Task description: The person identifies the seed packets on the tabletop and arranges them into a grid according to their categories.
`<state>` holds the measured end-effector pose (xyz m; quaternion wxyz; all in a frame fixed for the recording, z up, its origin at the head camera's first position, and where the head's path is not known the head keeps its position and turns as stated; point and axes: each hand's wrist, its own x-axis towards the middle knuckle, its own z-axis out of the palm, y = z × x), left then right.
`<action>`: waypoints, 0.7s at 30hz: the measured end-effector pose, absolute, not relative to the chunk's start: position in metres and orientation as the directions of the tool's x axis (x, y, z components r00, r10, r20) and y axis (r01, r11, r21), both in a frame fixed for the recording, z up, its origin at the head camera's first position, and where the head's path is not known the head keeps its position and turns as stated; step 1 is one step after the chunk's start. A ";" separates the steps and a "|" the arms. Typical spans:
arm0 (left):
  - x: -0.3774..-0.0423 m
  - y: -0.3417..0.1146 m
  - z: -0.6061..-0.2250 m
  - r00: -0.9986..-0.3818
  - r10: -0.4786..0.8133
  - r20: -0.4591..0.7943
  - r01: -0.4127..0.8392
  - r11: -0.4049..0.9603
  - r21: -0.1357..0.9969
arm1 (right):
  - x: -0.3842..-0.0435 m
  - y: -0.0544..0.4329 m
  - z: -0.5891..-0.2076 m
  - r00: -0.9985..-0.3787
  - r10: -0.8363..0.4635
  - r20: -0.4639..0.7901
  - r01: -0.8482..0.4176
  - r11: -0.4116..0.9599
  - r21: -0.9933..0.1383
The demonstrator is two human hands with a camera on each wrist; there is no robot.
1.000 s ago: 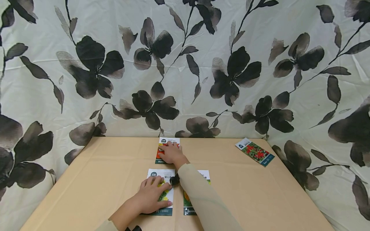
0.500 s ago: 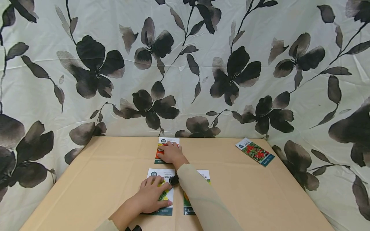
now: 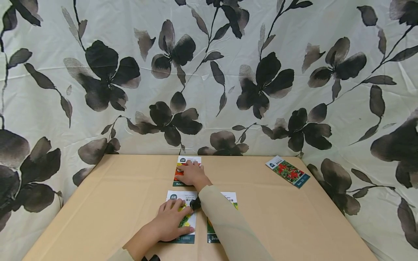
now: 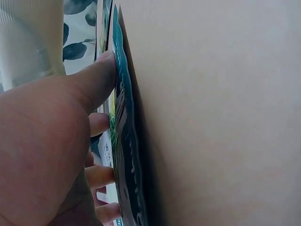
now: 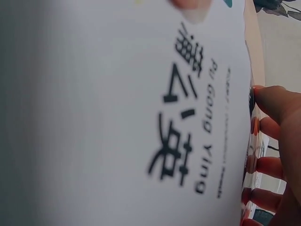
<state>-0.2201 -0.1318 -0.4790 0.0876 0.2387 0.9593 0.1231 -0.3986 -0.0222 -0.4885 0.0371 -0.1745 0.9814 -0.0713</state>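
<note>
My left hand (image 3: 171, 222) lies with spread fingers on a white seed packet (image 3: 187, 239) with yellow flowers and a dark teal bottom band. In the left wrist view, the thumb (image 4: 96, 77) and fingertips touch the face of that packet (image 4: 123, 94). Farther back, my right hand (image 3: 193, 174) rests its fingers on a packet (image 3: 177, 181) with red and yellow print, covering much of it. The right wrist view shows the near packet's large lettering, "Pu Gong Ying" (image 5: 176, 117), close up, with the right fingers (image 5: 268, 167) on the far packet.
A third packet (image 3: 213, 237) lies right of the left hand's packet, partly hidden under the right sleeve (image 3: 228, 224). Another packet with red flowers (image 3: 289, 172) lies slanted at the table's (image 3: 326, 224) back right. A floral cloth (image 3: 215, 79) hangs behind the table.
The right hand and the far packet under it have shifted slightly to the left, the packet's lower edge a touch nearer. The left hand and the other packets stay put.
</note>
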 end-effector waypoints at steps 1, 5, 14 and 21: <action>-0.221 -0.132 -0.480 -0.871 0.479 -0.109 0.436 0.856 0.279 | -0.399 -0.022 -0.488 -0.936 -0.348 -0.050 -0.338 0.929 -0.150; -0.223 -0.133 -0.486 -0.871 0.482 -0.092 0.441 0.852 0.282 | -0.398 -0.023 -0.489 -0.936 -0.349 -0.051 -0.340 0.930 -0.140; -0.223 -0.134 -0.489 -0.869 0.483 -0.109 0.442 0.855 0.271 | -0.396 -0.026 -0.485 -0.931 -0.358 -0.064 -0.348 0.927 -0.138; -0.223 -0.133 -0.486 -0.865 0.483 -0.134 0.433 0.855 0.284 | -0.395 -0.027 -0.484 -0.932 -0.355 -0.066 -0.345 0.930 -0.127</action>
